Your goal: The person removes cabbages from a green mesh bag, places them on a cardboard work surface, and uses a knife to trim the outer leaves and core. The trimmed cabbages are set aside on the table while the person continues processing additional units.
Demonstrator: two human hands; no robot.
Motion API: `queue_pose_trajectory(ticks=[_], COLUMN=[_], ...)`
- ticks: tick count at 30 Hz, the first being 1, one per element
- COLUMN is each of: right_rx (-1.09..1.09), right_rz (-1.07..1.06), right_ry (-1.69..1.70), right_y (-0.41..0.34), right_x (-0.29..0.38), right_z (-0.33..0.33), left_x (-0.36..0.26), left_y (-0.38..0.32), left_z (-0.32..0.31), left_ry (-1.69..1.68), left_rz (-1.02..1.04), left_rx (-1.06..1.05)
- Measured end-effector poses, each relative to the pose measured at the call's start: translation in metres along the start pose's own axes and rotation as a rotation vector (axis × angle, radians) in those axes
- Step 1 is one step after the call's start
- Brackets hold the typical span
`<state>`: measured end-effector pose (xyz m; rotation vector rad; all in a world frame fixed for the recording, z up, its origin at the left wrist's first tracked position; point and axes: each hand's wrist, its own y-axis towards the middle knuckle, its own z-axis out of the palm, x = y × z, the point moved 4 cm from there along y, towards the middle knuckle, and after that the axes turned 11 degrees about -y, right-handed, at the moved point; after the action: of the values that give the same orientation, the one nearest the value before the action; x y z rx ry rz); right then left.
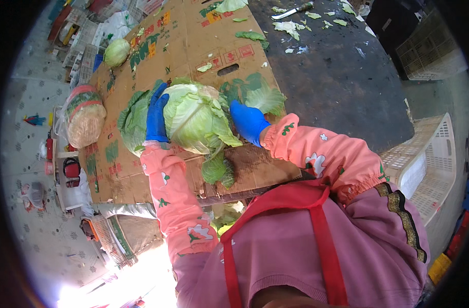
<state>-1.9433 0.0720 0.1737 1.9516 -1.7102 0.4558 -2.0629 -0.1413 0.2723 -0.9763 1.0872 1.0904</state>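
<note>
A large green cabbage with loose outer leaves lies on flattened cardboard in front of me. Against its left side rests my left hand in a blue glove, fingers extended, between the head and dark outer leaves. My right hand, also gloved in blue, is at the cabbage's right side; its fingertips are partly hidden, and whether it grips a leaf I cannot tell. A pale detached leaf lies beyond the right hand. Below the cabbage, green leaves hang near the cardboard's edge.
A smaller cabbage and a bagged round bundle sit along the left edge. A knife lies among leaf scraps on the dark tabletop. White plastic crates stand at the right; a red apron strap crosses my front.
</note>
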Motion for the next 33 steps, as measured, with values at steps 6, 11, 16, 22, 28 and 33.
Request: queue_pose_trajectory(ticks=[6,11,16,22,28,33], right_rx=[0.035,0.087,0.036,0.126,0.064,0.080], right_rz=[0.126,0.172,0.109,-0.158,-0.279,-0.359], right_ry=[0.381,0.284,0.240,-0.016,-0.089,0.012], right_y=[-0.006,-0.027,0.002,0.025,0.011,0.012], right_x=[-0.023,-0.045,-0.030,-0.014,-0.011,-0.031], right_z=[0.004,0.005,0.015,0.001,-0.005,-0.007], left_x=[-0.008,-0.004,-0.008,0.006,0.029,0.012], left_y=[-0.040,-0.094,-0.042,-0.070,-0.169,-0.155], left_z=[0.040,0.085,0.031,-0.007,0.035,0.057], left_ry=[0.494,0.854,0.404,0.101,0.449,0.754], left_rz=[0.273,0.572,0.255,0.266,0.478,0.473], left_rx=[-0.154,-0.285,-0.185,-0.234,-0.560,-0.510])
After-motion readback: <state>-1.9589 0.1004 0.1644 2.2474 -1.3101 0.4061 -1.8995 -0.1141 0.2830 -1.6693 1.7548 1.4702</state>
